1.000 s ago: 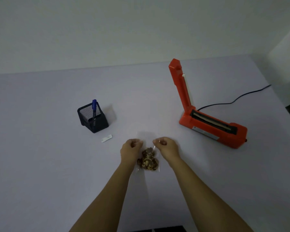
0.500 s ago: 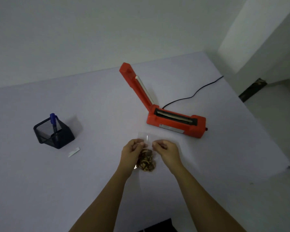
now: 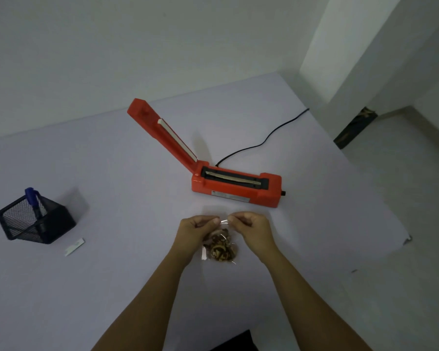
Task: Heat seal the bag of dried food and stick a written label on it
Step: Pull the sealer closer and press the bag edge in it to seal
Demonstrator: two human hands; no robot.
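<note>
Pen holder (image 3: pixel 36 221) with pen (image 3: pixel 32 202), label (image 3: pixel 74 247) on counter (image 3: pixel 112 173), untouched. Left hand (image 3: pixel 197 228) and right hand (image 3: pixel 251 226) each pinch the bag (image 3: pixel 221 247) mouth, just before the open sealer (image 3: pixel 235 184). Pre-seal step. Next: lay mouth flat across heating strip, press arm down.

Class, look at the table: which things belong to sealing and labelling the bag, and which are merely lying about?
Belong to the job:
bag of dried food, pinched by left hand and right hand
heat sealer, arm raised
blue pen
label

Merely about:
mesh pen holder
power cord
</note>
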